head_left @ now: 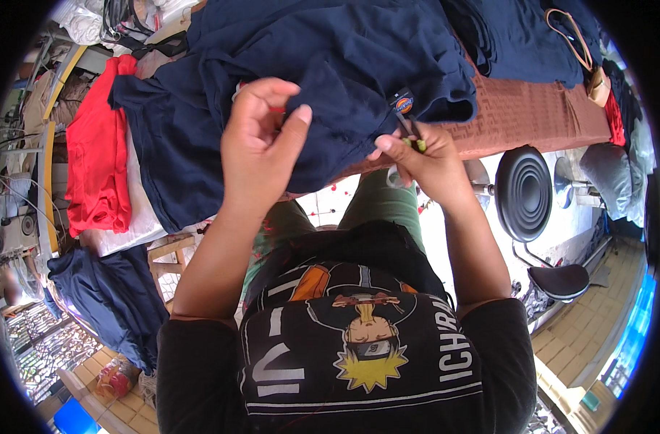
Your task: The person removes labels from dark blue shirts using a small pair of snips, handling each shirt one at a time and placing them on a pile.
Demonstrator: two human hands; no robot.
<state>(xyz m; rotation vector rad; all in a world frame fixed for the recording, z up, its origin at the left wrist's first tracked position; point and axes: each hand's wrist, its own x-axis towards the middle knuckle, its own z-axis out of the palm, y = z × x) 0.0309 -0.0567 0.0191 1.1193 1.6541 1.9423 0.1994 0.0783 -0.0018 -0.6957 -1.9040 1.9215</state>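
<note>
The person wears a black T-shirt (286, 340) with a cartoon print and green trousers (373, 199). Both forearms reach forward from its sleeves. The left hand (261, 155) is over the navy garment (323, 101), its thumb standing apart from the forefinger and the other fingers curled; the gap between thumb and forefinger holds nothing visible. The right hand (438, 163) is closed around small snips (421, 145) with yellow-green on the handle, the dark blades pointing up beside a blue-and-orange label (403, 103). Its thumb and forefinger are at the garment's edge; whether they pinch the cloth cannot be told. The garment lies spread across the table's near edge and hangs over at the left. Further right stand a round black stool (524, 194) and a brown cloth (540, 119) covering the table. A red cloth (102, 155) lies to the left, and folded navy clothes (525, 43) lie at the far right.
</note>
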